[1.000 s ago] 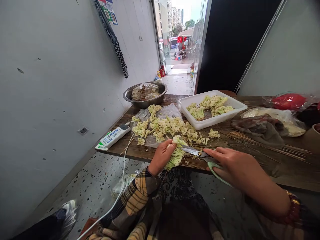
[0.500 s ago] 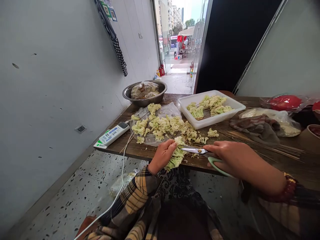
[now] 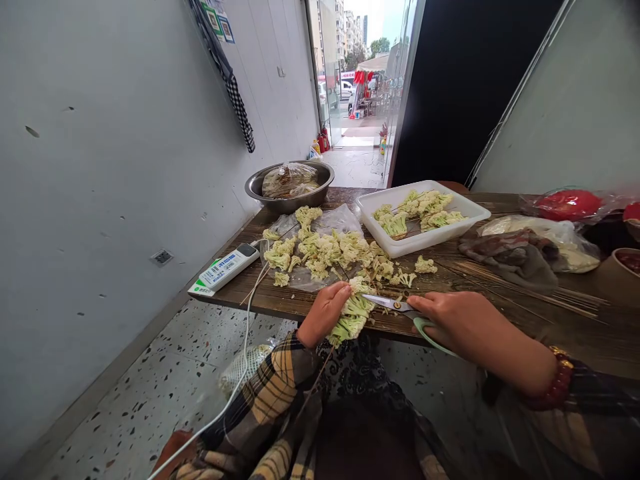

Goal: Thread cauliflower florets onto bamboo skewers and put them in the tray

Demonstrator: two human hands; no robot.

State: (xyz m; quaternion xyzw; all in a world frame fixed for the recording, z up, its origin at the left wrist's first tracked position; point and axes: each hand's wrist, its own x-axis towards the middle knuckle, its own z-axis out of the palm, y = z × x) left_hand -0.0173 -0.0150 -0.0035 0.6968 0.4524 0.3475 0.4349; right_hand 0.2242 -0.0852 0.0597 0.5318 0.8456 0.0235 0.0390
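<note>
Pinching cauliflower, lengthwise near to far, in left hand, the nearer one; gripping scissors in right hand, crosswise at cauliflower's right edge. Note loose florets just beyond cauliflower on brown desk, white tray beyond and right, steel bowl farther beyond and left. Note pale wall well left of cauliflower, open doorway well beyond it.

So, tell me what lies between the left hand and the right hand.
The head view shows skewered cauliflower, held by the left hand, then the scissors, held by the right hand, their blades pointing at the cauliflower.
</note>
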